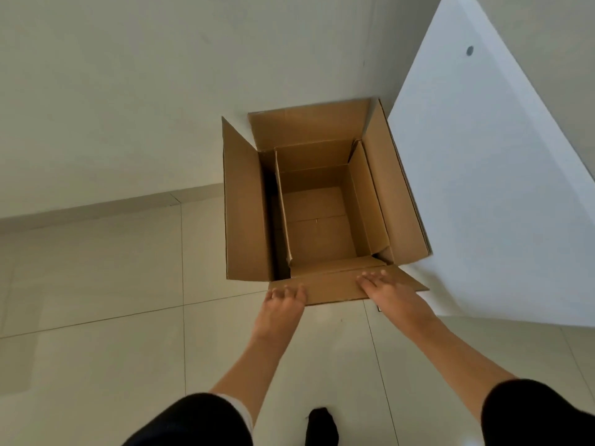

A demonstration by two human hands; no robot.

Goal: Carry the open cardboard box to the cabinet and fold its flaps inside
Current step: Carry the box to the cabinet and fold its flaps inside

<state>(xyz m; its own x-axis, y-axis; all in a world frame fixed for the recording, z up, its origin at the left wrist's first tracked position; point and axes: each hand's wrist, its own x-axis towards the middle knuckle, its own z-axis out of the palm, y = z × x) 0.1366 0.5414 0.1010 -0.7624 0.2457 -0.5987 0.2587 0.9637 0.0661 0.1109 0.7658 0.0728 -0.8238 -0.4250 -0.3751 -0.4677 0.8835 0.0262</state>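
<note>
Head camera, looking down: a person is bending over an open cardboard box (317, 217) that is sitting on a pale tiled floor (96, 317), pushed up against a light wall (128, 91) and touching the side of a white cabinet (483, 204) on its right. Both bare arms are reaching forward from dark sleeves (199, 423). The left hand (285, 300) is resting at the left end of the near flap (338, 284), its fingers curled loosely over the flap's outer edge without closing around it. The right hand (386, 289) is lying flat and spread, palm down, on the right part of the same flap, pressing rather than gripping. That near flap is lying outward, almost level, toward the person. The left flap (246, 214) and the far flap (309, 127) are standing up, while the right flap (396, 194) is leaning against the cabinet. Inside, more cardboard panels are lining the walls, and the bottom is bare. A dark-socked foot (322, 426) is showing at the lower edge.
</note>
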